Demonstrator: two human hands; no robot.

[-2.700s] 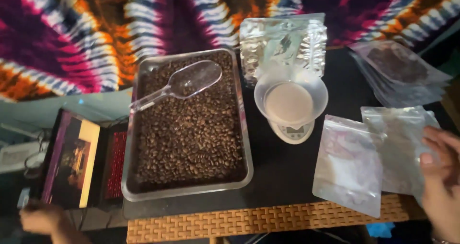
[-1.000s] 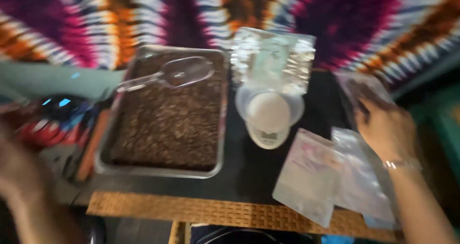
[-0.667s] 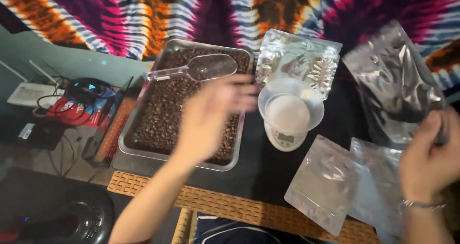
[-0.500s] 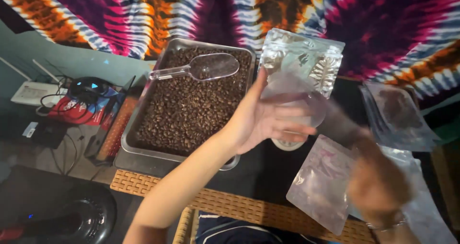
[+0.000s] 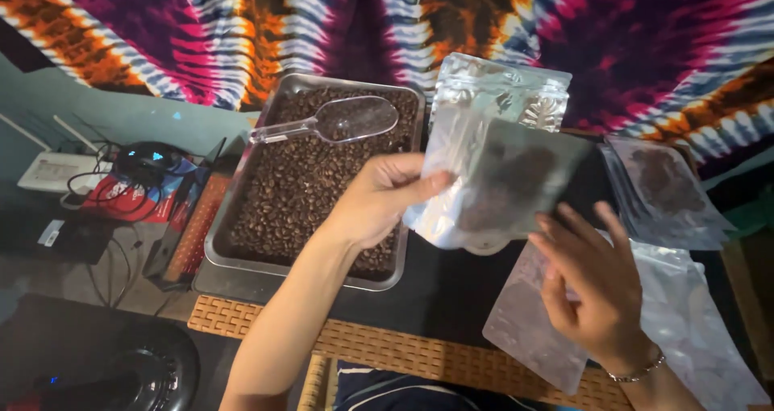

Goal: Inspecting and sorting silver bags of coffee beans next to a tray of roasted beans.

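pouch [image 5: 500, 181]: light, floppy, slick plastic, so grab an edge
left hand [image 5: 379, 201]: fingers pinching its left edge
right hand [image 5: 601, 286]: fingers spread loose underneath

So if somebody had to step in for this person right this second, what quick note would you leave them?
Left hand: holds a clear pouch by its left edge, above the table.
Right hand: open, fingers at the pouch's lower right side.
Metal tray: full of coffee beans, clear scoop lying on top.
Done: the held pouch already shows some dark contents; filled pouches lie at the far right.
Left: flat pouches lie under the right hand, seemingly empty.
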